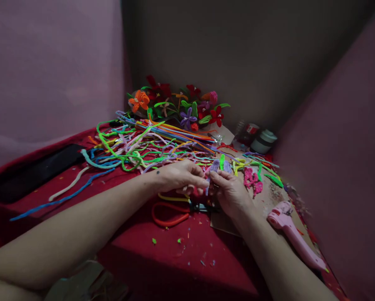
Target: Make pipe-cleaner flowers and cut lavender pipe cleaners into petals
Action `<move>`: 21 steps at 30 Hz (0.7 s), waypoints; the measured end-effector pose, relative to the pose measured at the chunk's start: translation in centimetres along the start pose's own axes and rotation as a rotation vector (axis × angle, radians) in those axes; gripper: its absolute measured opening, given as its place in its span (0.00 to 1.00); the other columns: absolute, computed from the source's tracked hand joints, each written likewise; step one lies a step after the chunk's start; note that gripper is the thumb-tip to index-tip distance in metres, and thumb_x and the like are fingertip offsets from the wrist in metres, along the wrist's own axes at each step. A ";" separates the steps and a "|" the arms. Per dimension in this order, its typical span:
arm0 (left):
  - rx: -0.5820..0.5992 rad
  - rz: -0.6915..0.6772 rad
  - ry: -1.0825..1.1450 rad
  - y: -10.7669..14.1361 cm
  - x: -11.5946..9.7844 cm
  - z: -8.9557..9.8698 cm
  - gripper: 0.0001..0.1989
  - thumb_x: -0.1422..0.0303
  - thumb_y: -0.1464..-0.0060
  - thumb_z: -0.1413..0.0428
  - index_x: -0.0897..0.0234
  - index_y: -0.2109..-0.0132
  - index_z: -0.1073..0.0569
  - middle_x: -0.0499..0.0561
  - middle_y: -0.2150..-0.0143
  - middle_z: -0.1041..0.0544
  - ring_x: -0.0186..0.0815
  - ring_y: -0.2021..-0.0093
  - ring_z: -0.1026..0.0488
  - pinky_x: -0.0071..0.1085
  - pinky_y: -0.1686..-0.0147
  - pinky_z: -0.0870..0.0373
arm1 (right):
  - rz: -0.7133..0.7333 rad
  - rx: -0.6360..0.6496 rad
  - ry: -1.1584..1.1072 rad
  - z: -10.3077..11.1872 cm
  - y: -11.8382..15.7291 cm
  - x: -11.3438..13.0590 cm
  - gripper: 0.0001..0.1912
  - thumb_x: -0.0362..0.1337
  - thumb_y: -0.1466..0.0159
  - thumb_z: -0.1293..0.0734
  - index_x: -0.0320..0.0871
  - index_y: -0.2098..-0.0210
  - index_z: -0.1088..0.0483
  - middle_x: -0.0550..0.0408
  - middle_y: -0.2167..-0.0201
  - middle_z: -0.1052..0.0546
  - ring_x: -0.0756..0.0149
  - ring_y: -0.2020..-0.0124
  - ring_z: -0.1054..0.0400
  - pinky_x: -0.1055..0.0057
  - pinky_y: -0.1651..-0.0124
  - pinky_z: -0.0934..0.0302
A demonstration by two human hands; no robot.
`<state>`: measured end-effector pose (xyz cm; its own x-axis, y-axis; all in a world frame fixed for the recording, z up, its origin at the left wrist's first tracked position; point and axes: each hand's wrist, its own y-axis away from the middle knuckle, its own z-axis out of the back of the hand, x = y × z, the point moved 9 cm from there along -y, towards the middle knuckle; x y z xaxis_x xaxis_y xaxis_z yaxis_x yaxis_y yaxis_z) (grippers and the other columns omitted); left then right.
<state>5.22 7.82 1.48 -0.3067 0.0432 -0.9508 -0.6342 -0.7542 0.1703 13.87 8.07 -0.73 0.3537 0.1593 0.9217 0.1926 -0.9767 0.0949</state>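
Both hands meet over the front middle of the table. My left hand [189, 177] is closed in a pinch at the end of a light purple pipe cleaner [207, 187]. From the right, my right hand [229, 190] pinches the same purple pipe cleaner; part of it is hidden by the fingers. Purple pipe-cleaner loops [226, 166] and a green piece [222, 162] show just behind my right fingers. Beneath the hands lie scissors with red-orange handles [170, 223], their blades partly covered. A pink pipe-cleaner flower [252, 180] rests right of my right hand.
Loose coloured pipe cleaners [137, 154] spread over the red cloth [174, 263]. Finished flowers [187, 119] stand at the back. A pink glue gun [295, 234] lies on cardboard [226, 225] at right. A dark phone-like slab [33, 173] is at left, a lidded jar [264, 141] at back right.
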 end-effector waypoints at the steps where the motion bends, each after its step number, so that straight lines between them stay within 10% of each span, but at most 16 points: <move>1: 0.012 -0.002 -0.066 0.0 0.0 -0.2 0.10 0.63 0.51 0.48 0.66 0.74 0.33 0.43 0.83 0.36 0.24 0.86 0.44 0.22 0.85 0.50 | 0.015 -0.008 0.012 0.2 -0.1 0.1 0.10 0.38 0.52 0.29 0.39 0.78 0.32 0.62 0.89 0.35 0.76 0.88 0.44 0.77 0.84 0.50; 6: -0.402 -0.347 -0.798 1.1 -3.6 1.2 0.08 0.72 0.52 0.51 0.65 0.77 0.32 0.45 0.82 0.35 0.27 0.80 0.40 0.24 0.79 0.48 | 0.018 -0.095 0.185 0.9 0.0 -0.4 0.12 0.39 0.53 0.29 0.39 0.81 0.35 0.63 0.91 0.36 0.77 0.91 0.47 0.78 0.87 0.54; 10: -0.504 -0.525 -1.120 2.1 -4.5 0.0 0.07 0.75 0.52 0.53 0.65 0.73 0.31 0.47 0.78 0.31 0.30 0.78 0.38 0.26 0.80 0.49 | 0.026 -0.173 0.227 1.2 0.3 -0.4 0.15 0.41 0.55 0.29 0.40 0.84 0.37 0.64 0.92 0.38 0.78 0.92 0.49 0.78 0.89 0.56; 14: -0.551 -0.455 -0.724 2.0 -4.2 1.6 0.07 0.71 0.50 0.52 0.66 0.74 0.32 0.46 0.79 0.33 0.28 0.77 0.37 0.24 0.77 0.43 | 0.082 -0.140 0.134 1.2 0.1 0.2 0.13 0.39 0.54 0.29 0.39 0.82 0.35 0.63 0.90 0.37 0.77 0.90 0.47 0.78 0.87 0.54; 21: -0.259 -0.134 0.225 -0.7 0.2 0.8 0.11 0.63 0.55 0.44 0.67 0.68 0.31 0.42 0.82 0.34 0.24 0.84 0.40 0.22 0.83 0.43 | 0.116 -0.075 -0.080 0.8 -0.2 0.4 0.08 0.35 0.54 0.28 0.38 0.80 0.31 0.62 0.87 0.36 0.78 0.85 0.46 0.78 0.83 0.51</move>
<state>5.07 8.91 1.35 -0.0510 0.0290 -0.9983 -0.4487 -0.8937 -0.0031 14.69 8.40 -0.65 0.4416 0.0531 0.8957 0.0787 -0.9967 0.0203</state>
